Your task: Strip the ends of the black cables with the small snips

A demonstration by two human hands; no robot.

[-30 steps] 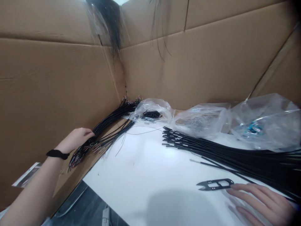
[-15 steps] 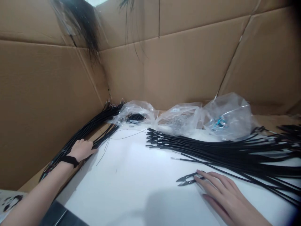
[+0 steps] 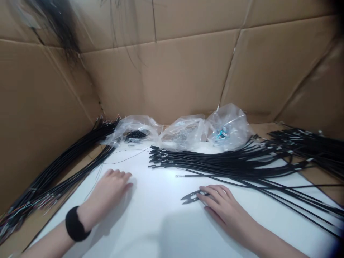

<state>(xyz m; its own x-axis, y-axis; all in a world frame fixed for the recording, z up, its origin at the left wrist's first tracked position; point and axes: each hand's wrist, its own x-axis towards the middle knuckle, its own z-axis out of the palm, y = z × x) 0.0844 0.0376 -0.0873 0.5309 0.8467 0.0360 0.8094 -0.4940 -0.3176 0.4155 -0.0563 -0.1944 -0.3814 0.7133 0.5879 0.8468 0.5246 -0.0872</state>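
My right hand (image 3: pixel 224 208) rests on the white work surface (image 3: pixel 150 229), fingertips on the handle end of dark thread snips (image 3: pixel 192 197). The snips' two blades point left and stand apart; the fingers cover their rear end. Just beyond them lies a single black cable with a bare silvery tip (image 3: pixel 180 176). Over the left part of the surface is my left hand (image 3: pixel 109 188), a black band (image 3: pixel 76 224) around its wrist. Its fingers are loosely bent, the thumb apart from them, and nothing shows in them. Nearest to it is a thin dark wire (image 3: pixel 126 157).
Bundles of black cables lie at the left edge (image 3: pixel 72 150), across the right (image 3: pixel 215 163) and at far right (image 3: pixel 319 147). Clear plastic bags (image 3: pixel 185 132) with small parts line the back. Cardboard walls (image 3: pixel 182 79) enclose the surface; dark strands (image 3: pixel 60 28) hang at upper left.
My left hand has left the black cables at the left and come over the white surface. The view has turned right. My right hand stays at the snips.
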